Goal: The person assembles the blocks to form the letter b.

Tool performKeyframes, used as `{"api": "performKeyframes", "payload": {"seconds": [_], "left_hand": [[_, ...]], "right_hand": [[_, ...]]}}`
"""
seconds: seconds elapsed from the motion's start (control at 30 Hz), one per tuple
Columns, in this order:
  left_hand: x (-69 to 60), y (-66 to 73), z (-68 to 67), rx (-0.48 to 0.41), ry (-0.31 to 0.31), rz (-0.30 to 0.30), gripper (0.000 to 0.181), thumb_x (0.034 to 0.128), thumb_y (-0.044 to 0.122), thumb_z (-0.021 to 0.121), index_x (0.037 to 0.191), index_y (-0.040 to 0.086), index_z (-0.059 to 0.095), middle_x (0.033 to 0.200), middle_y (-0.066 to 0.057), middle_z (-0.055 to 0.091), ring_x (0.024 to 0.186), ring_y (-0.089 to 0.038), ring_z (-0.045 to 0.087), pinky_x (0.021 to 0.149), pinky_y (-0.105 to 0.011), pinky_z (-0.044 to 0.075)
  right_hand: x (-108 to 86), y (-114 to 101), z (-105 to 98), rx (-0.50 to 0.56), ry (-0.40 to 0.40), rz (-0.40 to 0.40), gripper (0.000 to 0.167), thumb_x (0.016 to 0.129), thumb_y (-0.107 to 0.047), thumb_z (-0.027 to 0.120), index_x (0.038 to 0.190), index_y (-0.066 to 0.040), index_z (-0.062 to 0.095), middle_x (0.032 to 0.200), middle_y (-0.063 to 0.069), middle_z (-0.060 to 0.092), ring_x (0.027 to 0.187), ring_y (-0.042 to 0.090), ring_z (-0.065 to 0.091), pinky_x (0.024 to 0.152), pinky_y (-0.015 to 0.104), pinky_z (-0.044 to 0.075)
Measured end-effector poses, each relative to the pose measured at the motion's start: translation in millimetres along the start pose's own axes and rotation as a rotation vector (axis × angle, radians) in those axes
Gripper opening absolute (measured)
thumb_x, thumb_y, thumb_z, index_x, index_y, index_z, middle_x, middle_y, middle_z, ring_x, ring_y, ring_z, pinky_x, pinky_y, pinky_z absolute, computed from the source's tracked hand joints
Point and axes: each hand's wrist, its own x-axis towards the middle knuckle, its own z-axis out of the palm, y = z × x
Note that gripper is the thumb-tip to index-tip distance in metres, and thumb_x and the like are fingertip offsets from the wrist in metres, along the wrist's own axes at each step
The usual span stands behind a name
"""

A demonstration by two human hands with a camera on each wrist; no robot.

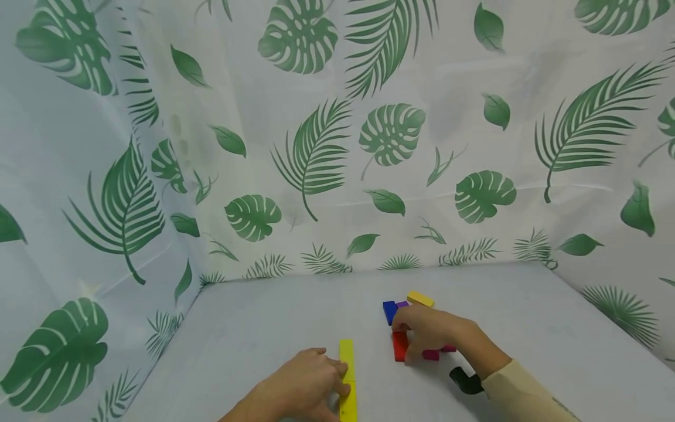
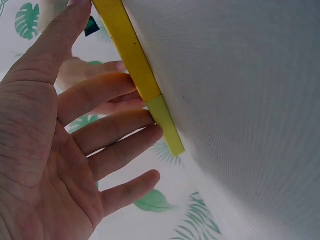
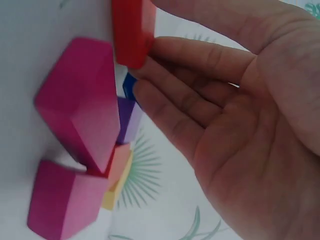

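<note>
In the head view two yellow blocks (image 1: 346, 351) lie end to end in a line on the white surface. My left hand (image 1: 303, 381) rests beside them from the left, its fingertips touching their side. In the left wrist view those fingers are spread and nearly straight against a deeper yellow block (image 2: 132, 55) and a paler yellow block (image 2: 167, 127). Farther right, my right hand (image 1: 429, 331) pinches a red block (image 1: 400, 347) between thumb and fingers. Two magenta blocks (image 3: 82, 105) stand close to that hand in the right wrist view.
Behind the right hand lie a blue block (image 1: 389, 312), a purple block (image 1: 402, 304) and another yellow block (image 1: 420, 299). A black object (image 1: 466, 381) is by the right wrist. Leaf-patterned cloth (image 1: 337, 234) encloses the back and sides.
</note>
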Motion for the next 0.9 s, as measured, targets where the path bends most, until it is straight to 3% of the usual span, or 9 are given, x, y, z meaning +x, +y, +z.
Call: {"api": "performKeyframes", "payload": {"seconds": [0.13,0.3,0.53,0.9], "left_hand": [[1.1,0.4,-0.7,-0.023,-0.022,-0.028,0.045,0.0854,0.066,0.076,0.118,0.035,0.079,0.107,0.018,0.070,0.098,0.006,0.065,0.101,-0.050,0.057],[2.1,-0.3,-0.8,-0.038,-0.034,-0.042,0.045,0.0848,0.066,0.076,0.118,0.036,0.080,0.108,0.018,0.070,0.099,0.005,0.065,0.102,-0.051,0.056],[4.0,0.9,-4.2,-0.085,-0.073,-0.080,0.046,0.0844,0.065,0.077,0.119,0.035,0.079,0.123,0.014,0.073,0.115,-0.002,0.068,0.106,-0.053,0.054],[1.2,0.2,-2.2,-0.040,-0.037,-0.030,0.048,0.0845,0.067,0.076,0.118,0.033,0.080,0.119,0.014,0.073,0.117,-0.002,0.067,0.103,-0.052,0.056]], "right_hand": [[3.2,-3.6,6.0,-0.010,0.007,-0.043,0.048,0.076,-0.027,0.094,0.119,-0.021,0.074,0.112,-0.010,0.067,0.109,0.017,0.059,0.100,0.049,0.056],[8.2,-6.9,11.2,-0.012,0.005,-0.094,0.049,0.079,-0.029,0.091,0.125,-0.020,0.074,0.114,-0.010,0.066,0.110,0.016,0.059,0.098,0.046,0.058],[18.4,-20.2,13.9,-0.094,0.003,-0.099,0.049,0.082,-0.031,0.090,0.127,-0.019,0.075,0.112,-0.009,0.062,0.105,0.012,0.057,0.094,0.038,0.058],[36.1,-26.9,18.7,-0.162,0.013,-0.113,0.051,0.086,-0.028,0.087,0.134,-0.017,0.072,0.123,-0.003,0.064,0.105,0.012,0.058,0.097,0.036,0.057]]}}
